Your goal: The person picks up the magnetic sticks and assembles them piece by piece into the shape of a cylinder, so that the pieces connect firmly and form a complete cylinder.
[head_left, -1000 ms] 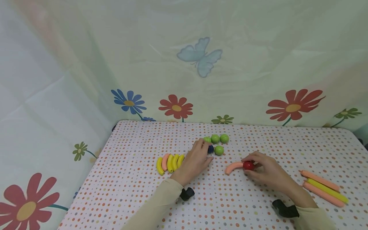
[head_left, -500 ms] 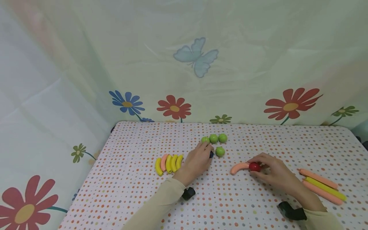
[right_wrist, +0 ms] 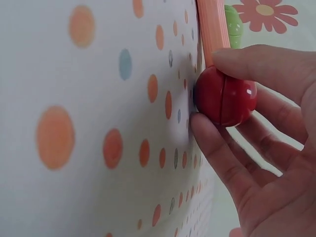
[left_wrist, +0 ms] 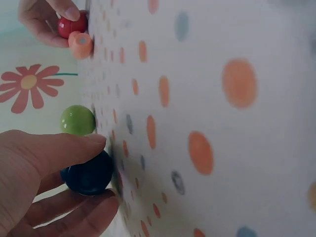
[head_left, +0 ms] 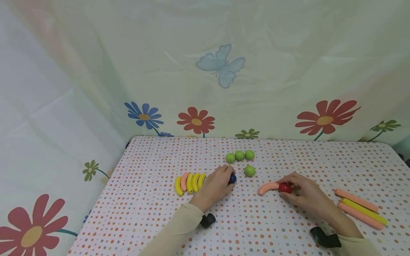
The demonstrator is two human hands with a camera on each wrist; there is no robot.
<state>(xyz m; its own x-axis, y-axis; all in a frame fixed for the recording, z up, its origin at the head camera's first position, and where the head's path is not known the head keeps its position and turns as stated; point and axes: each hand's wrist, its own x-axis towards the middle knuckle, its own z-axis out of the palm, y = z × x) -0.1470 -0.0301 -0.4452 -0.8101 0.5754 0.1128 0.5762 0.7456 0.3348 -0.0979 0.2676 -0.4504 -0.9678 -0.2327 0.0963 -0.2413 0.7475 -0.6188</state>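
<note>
My left hand (head_left: pixel 217 185) holds a glossy dark blue ball (left_wrist: pixel 90 173) on the dotted tabletop, thumb on one side and fingers on the other. A lone green ball (head_left: pixel 250 171) lies just beyond it to the right. With thumb and fingers my right hand (head_left: pixel 305 193) grips a shiny red ball (right_wrist: pixel 224 96) that has a seam round it. Against the red ball's left side lies a curved pink sausage-shaped piece (head_left: pixel 267 187). Its ribbed surface and the thumb close by show in the right wrist view.
Three green balls (head_left: pixel 239 155) stand in a row farther back. Left of my left hand lie several curved yellow pieces (head_left: pixel 190 182) with a pink one (head_left: pixel 184 181) among them. Long pink and yellow sticks (head_left: pixel 363 210) lie at the right. A flowered curtain (head_left: pixel 266 71) hangs behind.
My left hand has drawn the dark blue ball nearer, away from the green row. The lone green ball has shifted right and nearer. The red ball and curved pink piece have slid slightly right.
</note>
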